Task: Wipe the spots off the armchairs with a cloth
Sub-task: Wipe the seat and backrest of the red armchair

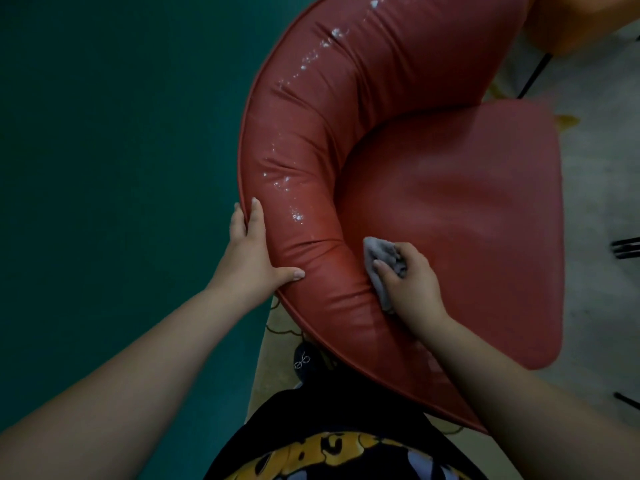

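Note:
A red leather armchair (433, 209) fills the middle, seen from above and behind its curved padded backrest. White spots (298, 216) run in a line along the backrest's top, from near my left hand up to the far end (332, 36). My left hand (256, 251) grips the backrest's outer rim, thumb lying on the padding. My right hand (412, 282) holds a crumpled grey cloth (381, 261) and presses it against the inner side of the backrest, just below the nearest spots.
A dark green wall (104, 168) stands close on the left. An orange armchair (581, 19) shows at the top right, with thin black chair legs (535, 72) over a pale patterned carpet (599, 161). More black legs (625, 245) poke in at the right edge.

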`<act>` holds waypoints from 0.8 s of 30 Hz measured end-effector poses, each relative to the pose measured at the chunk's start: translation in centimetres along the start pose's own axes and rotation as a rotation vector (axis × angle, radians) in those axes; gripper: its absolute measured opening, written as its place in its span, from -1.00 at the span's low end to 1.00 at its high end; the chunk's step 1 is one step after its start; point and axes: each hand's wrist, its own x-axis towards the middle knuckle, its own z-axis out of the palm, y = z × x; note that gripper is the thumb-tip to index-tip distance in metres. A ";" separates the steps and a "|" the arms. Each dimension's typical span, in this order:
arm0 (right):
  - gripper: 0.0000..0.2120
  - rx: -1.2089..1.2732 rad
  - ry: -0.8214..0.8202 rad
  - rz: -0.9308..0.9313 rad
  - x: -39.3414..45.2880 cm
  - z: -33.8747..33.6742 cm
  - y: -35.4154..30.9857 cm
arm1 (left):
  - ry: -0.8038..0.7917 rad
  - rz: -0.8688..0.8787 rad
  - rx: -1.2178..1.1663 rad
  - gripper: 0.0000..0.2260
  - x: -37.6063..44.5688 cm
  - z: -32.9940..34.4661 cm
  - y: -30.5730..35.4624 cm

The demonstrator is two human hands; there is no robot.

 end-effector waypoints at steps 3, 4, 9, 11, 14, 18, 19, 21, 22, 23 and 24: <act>-0.61 0.056 -0.132 -0.181 -1.1 0.2 -1.2 | 0.007 0.003 0.006 0.21 0.0 0.1 0.0; -0.54 0.029 -0.196 -0.268 -1.5 0.4 -1.4 | 0.008 0.005 0.008 0.21 0.0 0.1 0.0; -0.51 -0.077 -0.256 -0.313 -1.0 -0.3 -0.7 | -0.002 -0.008 0.015 0.21 0.1 0.2 0.1; -0.54 -0.102 -0.255 -0.290 -0.7 -0.7 -0.3 | -0.007 -0.012 0.025 0.22 0.1 0.1 0.2; -0.56 -0.094 -0.224 -0.207 -0.2 -1.2 0.0 | -0.002 -0.013 0.031 0.22 0.1 0.1 0.2; -0.57 0.031 -0.206 -0.165 -0.2 -0.7 -0.5 | -0.001 -0.015 0.006 0.22 0.0 0.1 0.3; -0.56 0.022 -0.229 -0.185 -0.3 -0.5 -0.5 | 0.004 -0.012 -0.005 0.22 0.0 0.1 0.2; -0.56 -0.014 -0.255 -0.190 -0.2 -0.5 -0.1 | 0.011 -0.005 -0.031 0.22 0.0 0.1 0.2; -0.58 -0.007 -0.235 -0.160 -0.1 -0.6 0.2 | 0.012 0.000 -0.048 0.22 0.0 0.1 0.1; -0.62 0.009 -0.202 -0.125 0.1 -0.8 0.3 | 0.017 0.005 -0.069 0.21 0.0 0.0 0.0; -0.66 0.034 -0.168 -0.096 0.2 -1.0 0.3 | 0.029 0.010 -0.094 0.19 0.1 0.0 -0.1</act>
